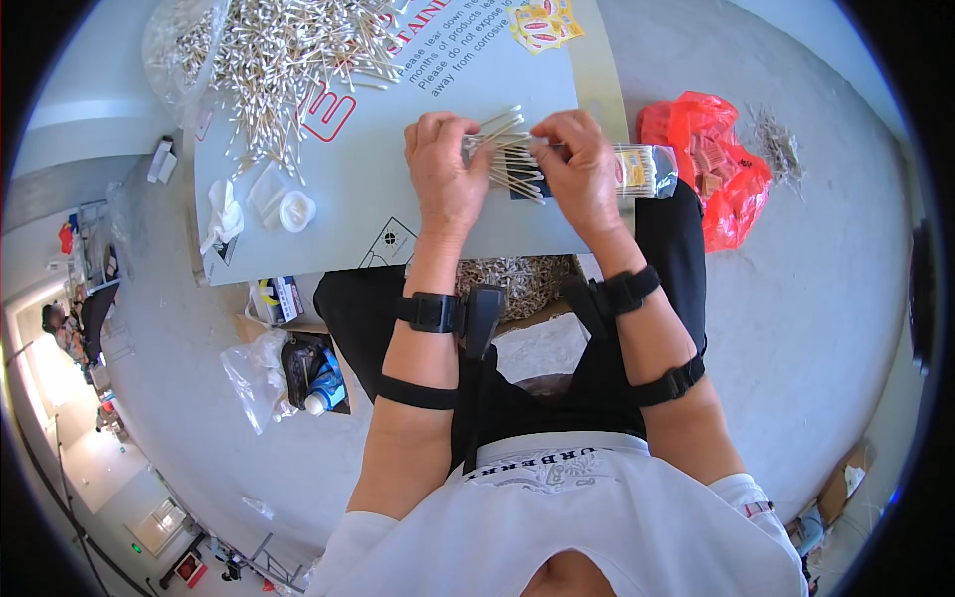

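Note:
Between my two hands a loose bunch of cotton swabs (514, 159) fans out over the table, some sticking up toward the far side. My left hand (448, 174) is closed, thumb and fingers gripping the swabs at their left ends. My right hand (579, 167) has its fingers curled and pinched at the right ends of the same swabs. Just right of that hand, a clear pack of cotton swabs (637, 171) with a yellow label lies at the table's edge, partly hidden by the hand. A big heap of cotton swabs (288, 70) spreads over the far left of the table.
Yellow labels (545, 25) lie at the table's (328, 229) far right. A small round white container (296, 211) sits at its left. An open red bag (731, 184) is on the floor to the right. Below the near edge stands a box of swabs (512, 284).

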Demonstrator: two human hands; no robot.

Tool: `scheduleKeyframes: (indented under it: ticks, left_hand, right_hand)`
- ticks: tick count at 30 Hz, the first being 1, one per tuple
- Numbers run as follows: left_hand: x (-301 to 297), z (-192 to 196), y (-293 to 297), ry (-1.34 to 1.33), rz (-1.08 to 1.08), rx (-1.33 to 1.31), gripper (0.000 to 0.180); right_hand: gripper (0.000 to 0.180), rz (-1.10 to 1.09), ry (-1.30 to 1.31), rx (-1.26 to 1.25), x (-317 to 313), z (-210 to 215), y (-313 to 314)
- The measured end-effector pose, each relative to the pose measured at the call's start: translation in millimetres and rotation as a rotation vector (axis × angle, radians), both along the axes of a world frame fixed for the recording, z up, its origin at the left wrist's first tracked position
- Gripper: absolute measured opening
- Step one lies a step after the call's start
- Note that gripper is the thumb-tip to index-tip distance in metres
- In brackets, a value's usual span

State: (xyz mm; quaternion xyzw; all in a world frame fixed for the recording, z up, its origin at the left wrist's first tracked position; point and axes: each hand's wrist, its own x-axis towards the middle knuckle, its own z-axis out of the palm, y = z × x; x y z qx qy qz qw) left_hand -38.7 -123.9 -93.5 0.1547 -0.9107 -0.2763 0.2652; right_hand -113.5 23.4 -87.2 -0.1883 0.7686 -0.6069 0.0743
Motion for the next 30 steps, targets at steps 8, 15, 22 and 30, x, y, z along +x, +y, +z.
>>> scheduleKeyframes:
  ticks: [8, 15, 22, 30]
  left_hand:
    - [-10, 6, 2, -0.199, -0.029, -0.109, 0.019]
    - [-18, 4, -5, -0.219, -0.164, -0.200, 0.012]
    - [-41, -1, -38, -0.119, -0.085, -0.182, 0.011]
    - [-45, -4, -37, -0.196, -0.156, -0.157, 0.008]
  right_hand:
    - [0.024, 0.143, 0.298, 0.319, 21, -2, 6]
    - [0.022, 0.160, 0.314, 0.302, 19, -5, 7]
    - [0.021, 0.172, 0.296, 0.272, 19, -6, 7]
    - [0.025, 0.150, 0.322, 0.242, 20, -4, 8]
